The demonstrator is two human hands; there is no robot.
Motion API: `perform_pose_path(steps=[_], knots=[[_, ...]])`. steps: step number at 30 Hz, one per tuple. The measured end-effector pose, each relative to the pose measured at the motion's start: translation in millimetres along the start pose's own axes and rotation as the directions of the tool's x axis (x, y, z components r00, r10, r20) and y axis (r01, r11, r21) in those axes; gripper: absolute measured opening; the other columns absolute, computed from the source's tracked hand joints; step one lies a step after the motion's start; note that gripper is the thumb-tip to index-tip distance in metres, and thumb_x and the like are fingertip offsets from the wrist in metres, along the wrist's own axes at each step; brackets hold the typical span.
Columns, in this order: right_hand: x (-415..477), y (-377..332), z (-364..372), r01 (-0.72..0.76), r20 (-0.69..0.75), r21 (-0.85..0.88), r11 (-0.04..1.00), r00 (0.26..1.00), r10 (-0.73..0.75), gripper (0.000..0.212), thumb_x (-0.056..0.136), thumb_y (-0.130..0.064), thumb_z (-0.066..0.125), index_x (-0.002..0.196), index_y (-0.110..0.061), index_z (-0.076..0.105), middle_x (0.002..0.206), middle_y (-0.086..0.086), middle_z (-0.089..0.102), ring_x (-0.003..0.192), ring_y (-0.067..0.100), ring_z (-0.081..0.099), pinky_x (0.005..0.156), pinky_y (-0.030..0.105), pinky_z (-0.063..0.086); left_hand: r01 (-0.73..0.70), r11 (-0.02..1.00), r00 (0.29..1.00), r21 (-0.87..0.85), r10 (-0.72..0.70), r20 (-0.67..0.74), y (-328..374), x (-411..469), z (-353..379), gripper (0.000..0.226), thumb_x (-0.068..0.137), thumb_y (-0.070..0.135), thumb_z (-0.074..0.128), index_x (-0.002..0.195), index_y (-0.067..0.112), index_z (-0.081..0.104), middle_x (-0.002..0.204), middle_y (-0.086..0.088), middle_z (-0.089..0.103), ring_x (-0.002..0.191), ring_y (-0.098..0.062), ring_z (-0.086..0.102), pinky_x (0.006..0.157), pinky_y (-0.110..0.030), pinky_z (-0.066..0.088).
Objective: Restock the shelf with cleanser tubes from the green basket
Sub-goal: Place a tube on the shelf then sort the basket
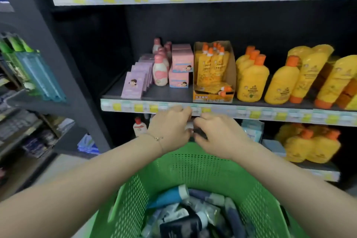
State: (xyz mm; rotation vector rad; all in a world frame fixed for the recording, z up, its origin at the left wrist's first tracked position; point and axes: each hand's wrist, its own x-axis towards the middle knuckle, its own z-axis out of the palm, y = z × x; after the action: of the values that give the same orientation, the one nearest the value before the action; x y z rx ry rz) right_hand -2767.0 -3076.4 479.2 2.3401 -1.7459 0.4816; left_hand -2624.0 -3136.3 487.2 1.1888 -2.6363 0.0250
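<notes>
Beyond the green basket point(193, 168), left hand point(170, 125) and right hand point(218, 137) are meeting below the shelf edge point(251, 114), fingers point(201, 121) closing on a small dark item, likely positioning stock; cleanser tubes point(185, 208) are lying heaped inside the basket.

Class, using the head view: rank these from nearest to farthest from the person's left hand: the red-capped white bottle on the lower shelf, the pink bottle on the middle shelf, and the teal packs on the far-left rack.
From the left hand:
1. Red-capped white bottle, just to its left, lower shelf.
2. Pink bottle, above it, middle shelf.
3. Teal packs, far left, on the side rack.
</notes>
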Motion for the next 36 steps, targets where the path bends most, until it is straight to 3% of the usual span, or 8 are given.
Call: perform_pose_path(steps=[4,12,16,20,24,28,32,36], knots=[[-15,-4,29,-0.046,0.17,-0.055,0.997,0.984,0.055,0.031,0.092,-0.036,0.047,0.113,-0.017,0.058,0.109,0.004,0.06,0.105,0.027,0.057,0.082,0.035,0.042,-0.059,0.992,0.994,0.109,0.049,0.098,6,-12,37,0.029,0.087,0.034,0.052,0.111,0.019,0.047,0.112,-0.001,0.055,0.106,-0.025,0.055,0.084,-0.037,0.041],[-31,-5,80,-0.128,0.419,-0.032,0.991,0.899,0.13,0.024,0.09,-0.033,0.049,0.095,-0.012,0.062,0.099,0.007,0.06,0.092,0.032,0.061,0.066,0.033,0.04,0.064,0.997,0.946,0.037,-0.072,0.316,-1,-34,110,0.027,0.09,0.029,0.051,0.114,0.018,0.049,0.107,-0.002,0.061,0.098,-0.026,0.061,0.071,-0.033,0.045],[-38,-3,99,-0.138,0.551,-0.002,0.99,0.827,0.116,0.023,0.09,-0.031,0.05,0.096,-0.013,0.062,0.094,0.005,0.062,0.083,0.026,0.061,0.069,0.036,0.052,0.184,0.983,0.838,0.016,-0.165,0.52,-11,-47,151,0.029,0.088,0.027,0.053,0.116,0.017,0.052,0.109,-0.004,0.061,0.097,-0.027,0.061,0.076,-0.036,0.052],[-41,6,112,-0.161,0.649,0.004,0.987,0.751,0.12,0.026,0.092,-0.035,0.051,0.099,-0.013,0.063,0.096,0.003,0.065,0.084,0.023,0.063,0.074,0.039,0.056,0.227,0.972,0.679,0.055,-0.199,0.706,-17,-66,180,0.026,0.088,0.034,0.054,0.109,0.018,0.055,0.109,-0.005,0.062,0.095,-0.028,0.062,0.073,-0.033,0.048],[-38,9,119,-0.193,0.685,0.025,0.981,0.717,0.124,0.031,0.091,-0.038,0.052,0.104,-0.012,0.063,0.102,0.005,0.067,0.088,0.023,0.065,0.075,0.039,0.057,0.154,0.987,0.533,0.054,-0.128,0.837,-13,-78,192,0.038,0.082,0.046,0.064,0.103,0.015,0.061,0.104,-0.007,0.063,0.088,-0.026,0.062,0.073,-0.031,0.05],[-39,3,119,-0.199,0.713,0.039,0.979,0.692,0.112,0.038,0.09,-0.043,0.053,0.11,-0.012,0.062,0.107,0.007,0.065,0.094,0.027,0.063,0.08,0.042,0.055,0.101,0.994,0.423,0.046,-0.085,0.902,0,-88,201,0.059,0.07,0.04,0.079,0.117,0.012,0.057,0.12,-0.008,0.062,0.105,-0.026,0.062,0.083,-0.03,0.05],[-40,1,121,-0.19,0.726,0.051,0.981,0.681,0.094,0.038,0.091,-0.043,0.053,0.111,-0.011,0.062,0.107,0.008,0.065,0.093,0.027,0.064,0.078,0.04,0.055,-0.066,0.99,0.412,0.121,-0.084,0.907,3,-96,208,0.072,0.071,0.038,0.08,0.13,0.012,0.048,0.125,-0.006,0.056,0.113,-0.026,0.057,0.093,-0.037,0.049],[-41,0,123,-0.186,0.742,0.044,0.982,0.664,0.092,0.039,0.09,-0.045,0.054,0.11,-0.013,0.061,0.108,0.006,0.065,0.092,0.025,0.064,0.078,0.041,0.056,-0.117,0.979,0.412,0.17,-0.108,0.905,3,-101,213,0.066,0.075,0.032,0.079,0.13,0.011,0.048,0.127,-0.004,0.056,0.115,-0.024,0.057,0.094,-0.037,0.049]])
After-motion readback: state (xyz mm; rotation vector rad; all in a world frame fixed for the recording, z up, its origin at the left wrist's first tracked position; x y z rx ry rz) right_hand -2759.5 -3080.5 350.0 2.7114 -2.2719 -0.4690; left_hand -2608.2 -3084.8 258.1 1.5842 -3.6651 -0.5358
